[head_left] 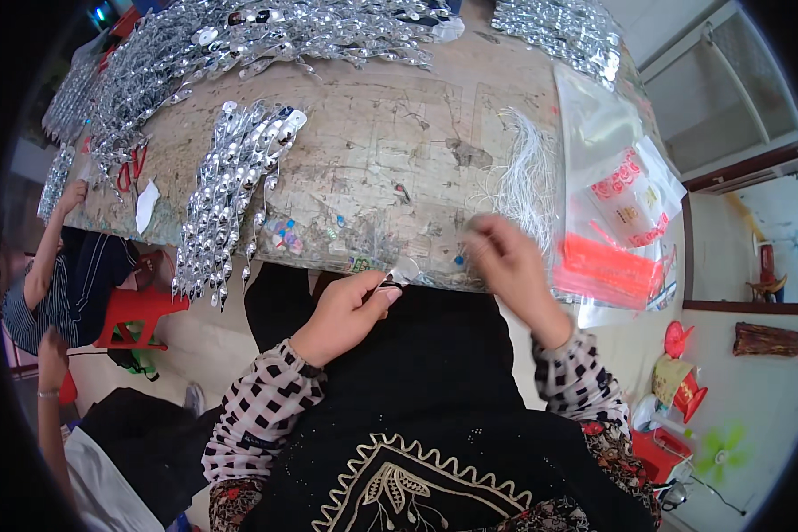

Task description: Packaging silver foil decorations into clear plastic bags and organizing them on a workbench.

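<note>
Left fingers (pixel 380 304) pinching shiny piece (pixel 405 270), clear plastic bag (pixel 583 111)

Looks steeply down from the wearer's head, fairly near, above and behind the fingers (pixel 364 285). Faces out over the surface (pixel 363 151) beyond them, fisheye-wide.

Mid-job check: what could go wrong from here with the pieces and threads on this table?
The left hand pinches a small shiny piece near the table edge; it could drop if the pinch slackens.
The white threads lie loose near the blurred right hand and might tangle.
The nearest silver strands overhang the edge and may snag or slide.
</note>
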The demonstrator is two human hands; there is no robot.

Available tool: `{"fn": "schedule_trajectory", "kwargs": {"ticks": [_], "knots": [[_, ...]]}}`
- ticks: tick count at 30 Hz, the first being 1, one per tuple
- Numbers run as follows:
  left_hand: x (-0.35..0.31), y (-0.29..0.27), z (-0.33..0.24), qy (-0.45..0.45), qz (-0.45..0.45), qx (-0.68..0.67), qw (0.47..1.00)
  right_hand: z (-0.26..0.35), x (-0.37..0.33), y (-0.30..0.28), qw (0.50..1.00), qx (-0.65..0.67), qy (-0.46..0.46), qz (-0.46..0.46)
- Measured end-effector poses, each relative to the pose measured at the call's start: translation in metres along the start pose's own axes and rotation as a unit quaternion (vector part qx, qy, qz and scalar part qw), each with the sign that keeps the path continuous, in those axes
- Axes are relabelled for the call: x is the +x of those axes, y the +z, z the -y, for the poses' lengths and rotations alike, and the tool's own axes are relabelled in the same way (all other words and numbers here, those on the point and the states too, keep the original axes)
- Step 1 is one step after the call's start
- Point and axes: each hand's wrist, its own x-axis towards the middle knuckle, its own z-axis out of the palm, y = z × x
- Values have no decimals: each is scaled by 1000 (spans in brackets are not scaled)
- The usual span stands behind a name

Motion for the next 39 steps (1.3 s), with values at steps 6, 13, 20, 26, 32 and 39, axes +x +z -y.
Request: {"fn": "schedule_trajectory", "kwargs": {"ticks": [6,13,20,26,32,39], "knots": [[0,0,-6,-67,-4,-128,989,-16,27,-43,965,-239,-104,3],[1,1,-9,-74,-7,-136,988,-27,41,-34,926,-313,-202,69],[16,2,-27,-111,6,-171,979,-39,45,-33,922,-318,-195,108],[71,34,-35,22,-46,-110,993,-42,35,-36,963,-182,-191,61],[105,53,-51,-9,-49,-114,992,-42,31,-38,967,-166,-187,40],[115,62,-55,-32,-41,-88,995,-46,28,-40,968,-152,-195,35]]}}
